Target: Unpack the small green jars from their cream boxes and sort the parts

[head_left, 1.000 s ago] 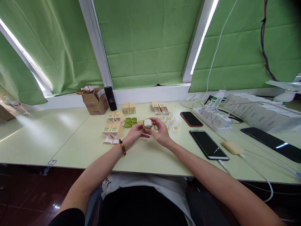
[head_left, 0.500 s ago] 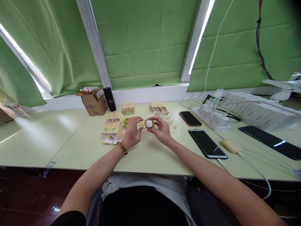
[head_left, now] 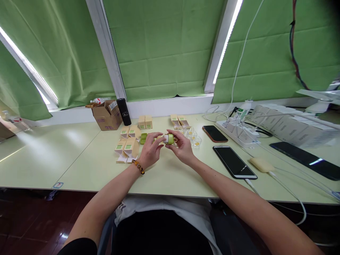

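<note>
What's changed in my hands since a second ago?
The green-and-white case has turned in the right hand, its white end now facing left. The left hand let go, then came back to the white end. The brown box and black cylinder stayed put.

Your single camera sits on your head and faces forward, tipped down over the desk (head_left: 87, 159). It looks from above your own lap (head_left: 164, 226), which is nearest, at the bottom edge. Your left hand (head_left: 150, 150) and right hand (head_left: 183, 148) come near the centre, farther off. The wide view reaches past the desk to the green curtains (head_left: 164, 46) and takes in the floor (head_left: 39, 219) at lower left.
</note>
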`<state>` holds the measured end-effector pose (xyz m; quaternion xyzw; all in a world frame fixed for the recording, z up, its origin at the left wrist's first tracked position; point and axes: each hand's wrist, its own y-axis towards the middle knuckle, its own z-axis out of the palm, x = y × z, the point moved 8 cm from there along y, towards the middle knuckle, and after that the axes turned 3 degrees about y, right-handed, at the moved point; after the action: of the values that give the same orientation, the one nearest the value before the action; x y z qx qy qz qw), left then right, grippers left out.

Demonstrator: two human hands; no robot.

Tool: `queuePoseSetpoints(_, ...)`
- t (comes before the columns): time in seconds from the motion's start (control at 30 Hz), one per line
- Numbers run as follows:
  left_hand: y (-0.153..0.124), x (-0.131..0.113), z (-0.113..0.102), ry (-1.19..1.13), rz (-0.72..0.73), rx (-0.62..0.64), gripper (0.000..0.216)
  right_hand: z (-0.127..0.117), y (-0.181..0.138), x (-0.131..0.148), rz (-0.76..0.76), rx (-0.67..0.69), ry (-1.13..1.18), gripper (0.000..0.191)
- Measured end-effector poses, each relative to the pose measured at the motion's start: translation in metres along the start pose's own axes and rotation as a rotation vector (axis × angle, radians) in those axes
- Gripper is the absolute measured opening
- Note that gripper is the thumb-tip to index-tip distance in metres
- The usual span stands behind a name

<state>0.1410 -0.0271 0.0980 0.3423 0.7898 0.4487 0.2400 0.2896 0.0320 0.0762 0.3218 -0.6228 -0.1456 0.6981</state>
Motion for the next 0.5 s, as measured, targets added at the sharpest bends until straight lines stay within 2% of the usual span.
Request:
queuePoseSetpoints(0.13, 0.0004, 0.0000, -0.0014, 0.010, -0.019, -0.019, 0.030, 0.0006, -0.0015, -0.0025, 0.023, -0.044, 0.054, 0.069)
queuePoseSetpoints(0.33, 0.0020, 0.0010, -0.0071, -0.030, -0.036, -0.082, 0.028, 0.0014, -0.0020, -0.0048, 0.035, -0.063, 0.104, 0.074)
queuePoseSetpoints(0.5, 0.0013, 0.0014, -0.0090, -0.029, -0.041, -0.111, 0.031, 0.0032, -0.0020, -0.0076, 0.098, -0.035, 0.132, 0.066)
